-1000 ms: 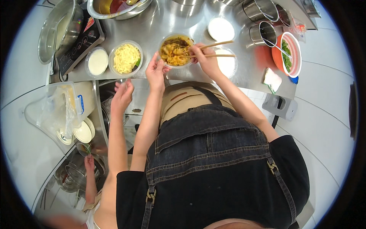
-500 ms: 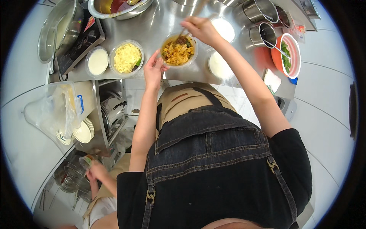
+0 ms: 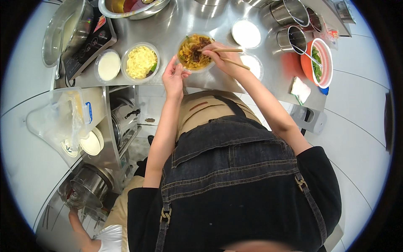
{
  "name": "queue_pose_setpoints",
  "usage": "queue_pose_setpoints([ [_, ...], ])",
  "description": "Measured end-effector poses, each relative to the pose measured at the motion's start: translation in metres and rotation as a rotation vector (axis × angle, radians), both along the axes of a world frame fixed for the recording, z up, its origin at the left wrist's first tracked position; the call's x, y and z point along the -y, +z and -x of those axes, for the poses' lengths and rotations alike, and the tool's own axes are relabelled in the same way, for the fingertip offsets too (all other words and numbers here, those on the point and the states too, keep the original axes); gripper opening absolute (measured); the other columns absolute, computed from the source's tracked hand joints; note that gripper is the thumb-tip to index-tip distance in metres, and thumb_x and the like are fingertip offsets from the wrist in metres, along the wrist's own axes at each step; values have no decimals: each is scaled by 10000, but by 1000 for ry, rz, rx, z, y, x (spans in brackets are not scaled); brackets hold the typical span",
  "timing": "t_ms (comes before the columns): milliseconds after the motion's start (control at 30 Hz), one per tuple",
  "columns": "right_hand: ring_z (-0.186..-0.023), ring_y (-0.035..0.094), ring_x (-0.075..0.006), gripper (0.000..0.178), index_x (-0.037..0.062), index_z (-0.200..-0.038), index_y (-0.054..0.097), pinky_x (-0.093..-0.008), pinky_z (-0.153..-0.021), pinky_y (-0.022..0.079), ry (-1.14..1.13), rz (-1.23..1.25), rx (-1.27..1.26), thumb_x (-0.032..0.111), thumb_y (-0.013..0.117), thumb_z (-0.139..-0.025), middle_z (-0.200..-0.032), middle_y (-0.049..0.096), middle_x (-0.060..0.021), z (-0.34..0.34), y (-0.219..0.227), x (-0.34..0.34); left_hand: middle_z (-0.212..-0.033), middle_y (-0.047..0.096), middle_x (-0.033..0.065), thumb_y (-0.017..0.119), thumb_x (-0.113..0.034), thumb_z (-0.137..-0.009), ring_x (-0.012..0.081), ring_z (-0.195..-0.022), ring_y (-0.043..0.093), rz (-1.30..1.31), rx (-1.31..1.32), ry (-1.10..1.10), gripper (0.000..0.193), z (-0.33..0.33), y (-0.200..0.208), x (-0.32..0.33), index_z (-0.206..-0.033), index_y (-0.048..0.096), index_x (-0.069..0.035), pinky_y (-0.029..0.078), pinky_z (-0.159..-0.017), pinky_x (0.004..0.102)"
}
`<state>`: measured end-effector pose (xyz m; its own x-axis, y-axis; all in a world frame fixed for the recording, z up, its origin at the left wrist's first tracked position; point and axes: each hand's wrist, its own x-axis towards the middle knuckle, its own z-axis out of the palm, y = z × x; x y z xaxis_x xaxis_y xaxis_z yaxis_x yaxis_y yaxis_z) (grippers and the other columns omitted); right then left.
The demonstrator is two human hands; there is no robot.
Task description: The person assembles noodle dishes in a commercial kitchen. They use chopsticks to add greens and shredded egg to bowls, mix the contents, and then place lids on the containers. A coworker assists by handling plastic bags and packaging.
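Steel bench (image 3: 168, 29): at its left edge a metal pan (image 3: 79, 27) stands by a black cooker (image 3: 89, 45). Along the front edge sit a white-topped round tub (image 3: 109, 65) and a clear tub (image 3: 140, 81) of pale yellow noodles with some green. Toward the back edge, a basin (image 3: 117, 16) holds reddish liquid. Mid-front, a clear bowl (image 3: 199, 71) contains sauce-coated noodles. Right of it are two more white-topped tubs, then steel pots and an orange basket (image 3: 307, 67) of green leaves.

The left hand (image 3: 174, 75), fingers half curled, grips the bowl's near-left rim. The right hand (image 3: 222, 59) is closed around chopsticks (image 3: 235, 63), covering the bowl's right rim and partly the nearer white-topped tub.

A white cloth (image 3: 300, 89) lies by the front right corner.
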<state>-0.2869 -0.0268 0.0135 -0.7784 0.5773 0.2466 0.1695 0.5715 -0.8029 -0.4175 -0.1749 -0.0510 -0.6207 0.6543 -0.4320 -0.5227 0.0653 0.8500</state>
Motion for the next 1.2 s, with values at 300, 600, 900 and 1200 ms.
queue_pose_setpoints([
  [300,-596,613,-129,156,-6,-891,661,-254,-532,488,-357,181,-83,144,620,-908,-745,667,-83,-13,-11,-2,-837,560,20,498,-26,-953,109,-657,593,-15,-28,4,408,-3,-1,-1,-1358,461,-5,477,-586,217],
  [600,-681,623,-129,153,11,-955,659,-249,-589,498,-201,460,-51,140,579,-935,-790,658,-71,-33,-15,20,-815,570,11,492,-52,-965,96,-679,593,-24,-6,1,411,5,-6,-4,-1374,455,-42,480,-616,210],
  [900,-696,639,-193,91,37,-910,659,-283,-600,494,-54,-10,-31,120,621,-900,-793,656,-93,-14,4,4,-808,578,10,503,-67,-965,98,-683,603,-6,-22,-8,406,-2,-4,1,-1366,456,-27,484,-619,215],
  [1200,-661,593,-104,208,-18,-963,667,-220,-604,490,-416,596,-188,150,544,-965,-802,659,-64,-9,-31,-8,-820,570,24,510,-49,-957,103,-652,593,-19,-8,7,400,-4,-4,-3,-1353,471,-11,470,-586,210],
])
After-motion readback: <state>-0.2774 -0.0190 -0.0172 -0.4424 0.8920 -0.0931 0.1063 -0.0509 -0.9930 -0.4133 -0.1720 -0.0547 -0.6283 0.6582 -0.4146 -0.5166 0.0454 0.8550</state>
